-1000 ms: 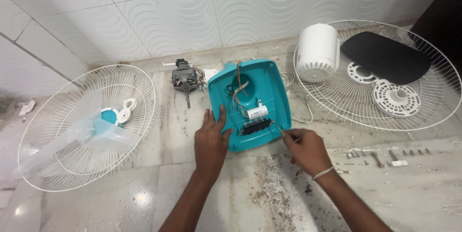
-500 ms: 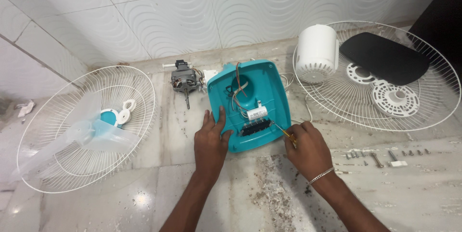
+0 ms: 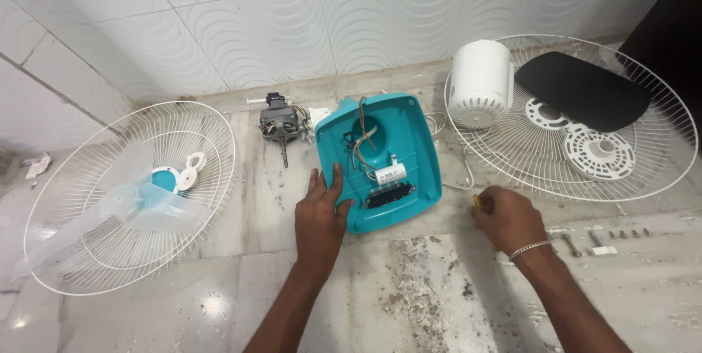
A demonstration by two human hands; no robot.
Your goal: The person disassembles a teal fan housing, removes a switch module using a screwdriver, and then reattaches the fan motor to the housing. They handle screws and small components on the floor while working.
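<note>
A teal fan base housing (image 3: 413, 137) lies open side up on the marble floor, with wires, a white capacitor and a black switch block inside. My left hand (image 3: 320, 218) rests flat on its near left edge, thumb on the rim. To the right of the housing and clear of it, my right hand (image 3: 508, 218) is closed around a small screwdriver (image 3: 476, 198); only its yellow end shows by the thumb.
A fan motor (image 3: 279, 125) lies left of the housing. A wire grille (image 3: 66, 250) holding a translucent blade lies far left. Another grille (image 3: 658, 155) on the right holds a white cylindrical cover (image 3: 479, 82), a black cover (image 3: 581, 89) and white discs. Several screws (image 3: 607, 239) lie near right.
My right hand has pulled the screwdriver back from the housing's right edge and moved to the right. The left hand has stayed on the housing.
</note>
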